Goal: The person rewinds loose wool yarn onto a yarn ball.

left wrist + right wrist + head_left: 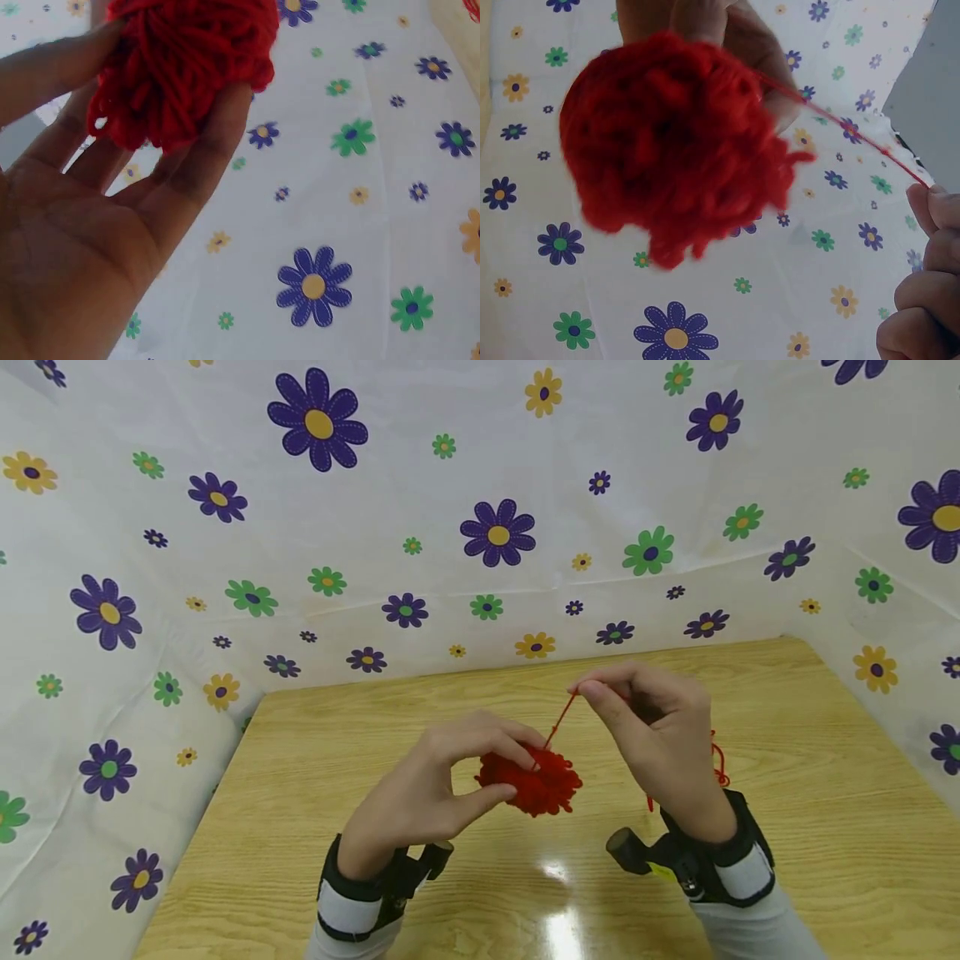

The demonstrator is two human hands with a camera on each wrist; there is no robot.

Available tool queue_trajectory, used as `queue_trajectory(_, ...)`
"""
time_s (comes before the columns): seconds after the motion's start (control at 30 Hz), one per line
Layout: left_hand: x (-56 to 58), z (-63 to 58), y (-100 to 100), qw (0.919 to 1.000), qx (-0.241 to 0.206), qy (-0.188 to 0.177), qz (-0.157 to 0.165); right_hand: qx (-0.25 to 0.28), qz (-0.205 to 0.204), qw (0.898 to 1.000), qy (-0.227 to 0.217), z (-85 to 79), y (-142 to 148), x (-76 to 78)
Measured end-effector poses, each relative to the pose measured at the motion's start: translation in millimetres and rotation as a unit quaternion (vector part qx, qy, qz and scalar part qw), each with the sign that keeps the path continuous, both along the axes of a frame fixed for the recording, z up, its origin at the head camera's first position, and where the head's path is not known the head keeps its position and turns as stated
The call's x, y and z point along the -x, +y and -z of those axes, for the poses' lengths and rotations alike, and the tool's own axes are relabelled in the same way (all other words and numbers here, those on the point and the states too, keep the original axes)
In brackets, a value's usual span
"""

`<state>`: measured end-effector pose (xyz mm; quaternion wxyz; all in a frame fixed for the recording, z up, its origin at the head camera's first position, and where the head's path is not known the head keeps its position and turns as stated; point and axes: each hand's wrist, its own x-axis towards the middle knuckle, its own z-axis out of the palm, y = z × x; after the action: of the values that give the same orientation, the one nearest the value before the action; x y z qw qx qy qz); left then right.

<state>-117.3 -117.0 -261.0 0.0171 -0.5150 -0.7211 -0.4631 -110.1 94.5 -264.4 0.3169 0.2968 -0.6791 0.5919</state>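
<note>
Red yarn makes up the looped bundle (542,787), which sits in the air above the wood-grain surface (300,777). On its left side, your left hand (412,789) grips it between thumb and fingers, probably to steady it without crushing the loops. Those fingers cover part of it, the left wrist view cuts off one end, and the right wrist view blurs its loops. From it a strand (564,716) slants up to the right, straight and with a small knot along it, seemingly held tight to lift it clear; you cannot tell where among the loops it begins. Your right hand (667,743) pinches that strand between thumb and forefinger. Farthest right, loose yarn (722,768) shows past your wrist, and your hand hides whether it joins the strand.
</note>
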Motion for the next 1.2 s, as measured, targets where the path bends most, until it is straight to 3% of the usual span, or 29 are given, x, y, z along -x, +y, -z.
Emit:
queue_trajectory(0.2,-12.5,-10.6,-1.9,0.9968,-0.036,-0.022,0.068,0.001,0.020,1.000,0.000,2.4,-0.6,6.8)
queue_trajectory(0.47,-16.7,-15.7,-4.3,0.9891,-0.105,-0.047,0.092,-0.018,0.033,0.999,-0.012,6.2,-4.7,11.4)
queue_trajectory(0.7,-11.2,-10.5,-8.0,0.9797,-0.181,-0.056,0.067,-0.044,0.041,0.998,-0.025,9.2,-8.2,13.8)
queue_trajectory(0.9,-4.5,-3.8,-10.8,0.9670,-0.248,-0.050,0.033,-0.080,0.033,0.995,-0.048,18.2,-7.9,20.2)
queue_trajectory(1.2,0.7,-0.6,-13.2,0.9492,-0.311,-0.050,-0.012,-0.177,-0.015,0.982,-0.065,36.7,-13.5,26.9)
